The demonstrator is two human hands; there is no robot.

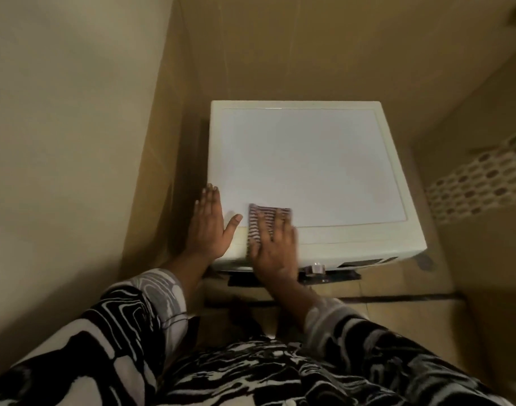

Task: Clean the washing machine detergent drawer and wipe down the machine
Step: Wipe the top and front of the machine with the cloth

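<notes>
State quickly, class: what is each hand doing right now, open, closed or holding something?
Left hand: open, flat on the washing machine top.
Right hand: open, pressing the striped cloth flat.

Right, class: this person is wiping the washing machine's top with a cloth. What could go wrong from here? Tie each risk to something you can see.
1. The right hand presses the cloth at the front edge of the washing machine; a stroke toward the person might bump the dial just below.
2. The left hand rests flat by the dark gap beside the wall; a leftward sweep could drop the cloth there.
</notes>
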